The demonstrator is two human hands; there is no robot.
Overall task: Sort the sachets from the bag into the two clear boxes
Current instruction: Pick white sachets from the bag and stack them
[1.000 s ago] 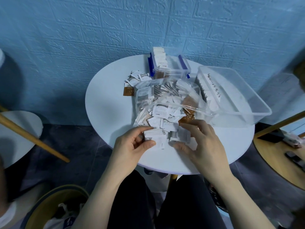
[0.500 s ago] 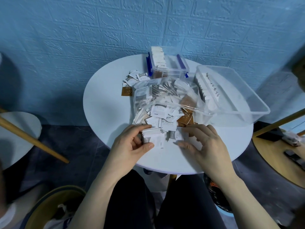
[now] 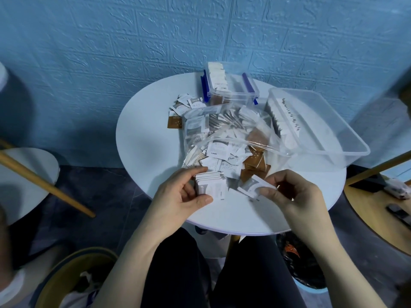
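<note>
1. Sachets: flat paper packets, most white with grey print, some brown. The bulk lies heaped in the bag [image 3: 224, 138] and spills from its near mouth at the middle of the desk [image 3: 146, 138].
2. Bag: clear, crumpled plastic, mouth toward the person, lying between the loose heap [image 3: 188, 105] of sachets at the far left and the large box [image 3: 320, 127].
3. Left hand [image 3: 184, 194]: fingers and thumb curled round a stack of white sachets [image 3: 211, 183], held on edge on the desk just before the bag mouth.
4. Right hand [image 3: 291, 192]: thumb and fingertips pinch 1 white sachet [image 3: 253, 185], tilted, just right of the stack.
5. Small box [image 3: 231, 90]: clear, blue side clips, at the far desk edge by the wall; a row of white sachets stands on edge inside.
6. Large box: clear, at the right, its outer corner overhanging the desk rim; white sachets are ranged along its left wall.
7. Open room: bare desk surface at the left and along the near rim.
</note>
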